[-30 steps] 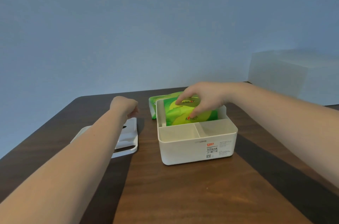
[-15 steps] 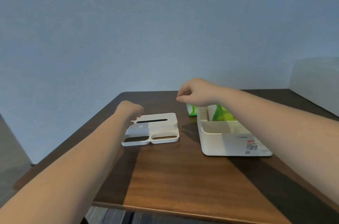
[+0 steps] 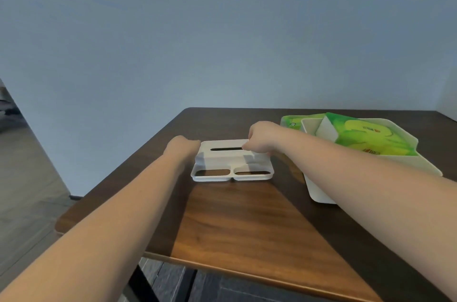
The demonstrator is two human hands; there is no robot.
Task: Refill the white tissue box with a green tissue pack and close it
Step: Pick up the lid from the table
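The white lid (image 3: 232, 165), with a long slot and two oval openings, lies on the dark wooden table (image 3: 247, 227). My left hand (image 3: 183, 147) is curled around its far left corner. Over at the lid's far right edge, beside the slot, my right hand (image 3: 262, 138) pinches it. The open white tissue box (image 3: 319, 192) stands to the right, partly behind my right forearm. A green tissue pack (image 3: 366, 138) sits tilted inside the box. A second green pack (image 3: 289, 119) lies just behind the box.
The table's near edge (image 3: 222, 269) and left corner are close, with grey floor (image 3: 24, 190) below. A plain blue-grey wall stands behind the table. A pale object shows at the far right edge (image 3: 448, 108).
My right hand has left the green pack in the box and moved left onto the lid's right edge. My left hand closed in on the lid's left corner. The view swung left.
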